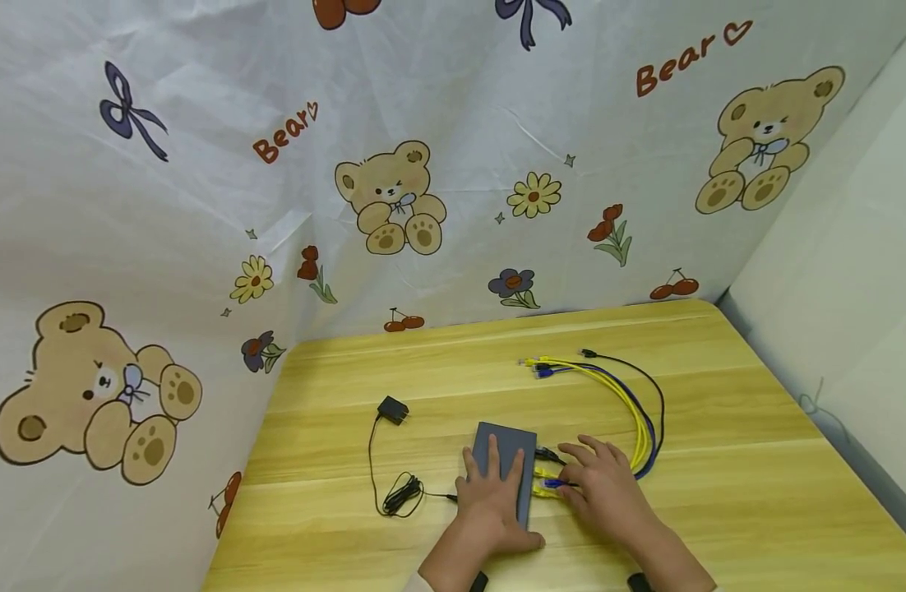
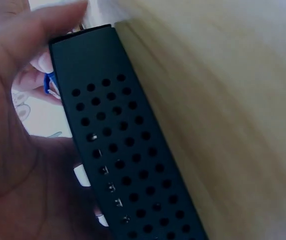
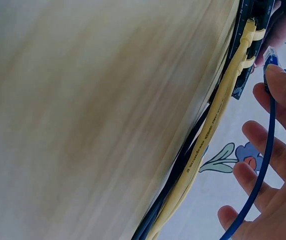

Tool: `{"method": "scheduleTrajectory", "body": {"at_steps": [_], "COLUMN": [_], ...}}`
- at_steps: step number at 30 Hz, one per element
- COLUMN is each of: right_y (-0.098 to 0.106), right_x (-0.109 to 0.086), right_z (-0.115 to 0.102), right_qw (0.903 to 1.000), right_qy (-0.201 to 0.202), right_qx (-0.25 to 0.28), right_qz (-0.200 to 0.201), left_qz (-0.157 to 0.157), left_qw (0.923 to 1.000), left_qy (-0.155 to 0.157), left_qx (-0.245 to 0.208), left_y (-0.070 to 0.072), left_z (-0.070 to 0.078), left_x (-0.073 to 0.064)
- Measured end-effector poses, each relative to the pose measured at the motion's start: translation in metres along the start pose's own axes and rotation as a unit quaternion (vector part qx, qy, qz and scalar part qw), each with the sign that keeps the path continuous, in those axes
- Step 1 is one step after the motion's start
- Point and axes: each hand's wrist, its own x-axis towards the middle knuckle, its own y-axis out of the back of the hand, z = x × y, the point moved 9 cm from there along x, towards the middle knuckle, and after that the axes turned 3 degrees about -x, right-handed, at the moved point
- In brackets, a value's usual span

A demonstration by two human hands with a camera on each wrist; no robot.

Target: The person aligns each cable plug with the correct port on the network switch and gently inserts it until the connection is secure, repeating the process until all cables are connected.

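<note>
A dark grey network switch (image 1: 525, 437) lies on the table, and my left hand (image 1: 490, 506) rests on its top with fingers spread. Its perforated side wall (image 2: 117, 125) fills the left wrist view, with the thumb at one edge. My right hand (image 1: 608, 489) is just right of the port side. Between thumb and index finger it pinches the clear-tipped plug of a blue network cable (image 3: 272, 61), close to the ports. Two yellow network cables (image 3: 222, 97) are plugged into the switch beside it. A black cable plug (image 1: 547, 455) sits at the ports farther back.
The cables' other ends (image 1: 545, 366) lie behind the switch, after a wide loop to the right. Left of it are a black power adapter (image 1: 392, 409) and its coiled cord (image 1: 403, 495), leading to the switch. A bear-print cloth (image 1: 460, 123) hangs behind the wooden table (image 1: 719, 411).
</note>
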Motion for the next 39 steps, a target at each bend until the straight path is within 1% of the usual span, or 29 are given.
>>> {"method": "scheduleTrajectory", "body": {"at_steps": [4, 7, 10, 16, 19, 24, 31, 35, 39], "right_y": [0.002, 0.002, 0.001, -0.001, -0.002, -0.004, -0.003, -0.003, -0.003], "right_x": [0.001, 0.002, 0.002, 0.002, 0.002, 0.001, 0.002, 0.002, 0.001], "right_z": [0.0, 0.0, -0.001, -0.008, -0.012, -0.013, -0.013, -0.012, -0.011], "right_qw": [1.0, 1.0, 1.0, 0.9996, 0.9992, 0.9989, 0.9989, 0.9989, 0.9987], "right_qy": [-0.002, -0.003, -0.002, 0.01, 0.018, 0.019, 0.015, 0.008, 0.007], "right_qx": [-0.002, -0.003, 0.0, 0.024, 0.03, 0.029, 0.029, 0.033, 0.039], "right_qz": [0.004, 0.002, -0.007, -0.014, -0.018, -0.03, -0.034, -0.034, -0.032], "left_qz": [-0.013, -0.013, -0.006, 0.002, -0.001, -0.005, 0.009, 0.012, 0.021], "left_qw": [0.9999, 0.9999, 1.0, 1.0, 0.9998, 0.9991, 0.9978, 0.9972, 0.9964], "left_qy": [-0.006, -0.007, -0.006, 0.003, 0.008, 0.013, 0.011, 0.008, 0.004], "left_qx": [0.008, 0.005, -0.005, -0.007, -0.018, -0.04, -0.064, -0.073, -0.082], "left_y": [0.0, 0.001, 0.002, 0.001, -0.001, -0.003, 0.001, 0.003, 0.005], "left_z": [0.001, 0.004, 0.007, 0.007, 0.007, 0.004, 0.003, 0.004, 0.004], "left_x": [-0.004, -0.005, -0.007, -0.005, -0.003, -0.001, -0.001, -0.001, -0.001]}}
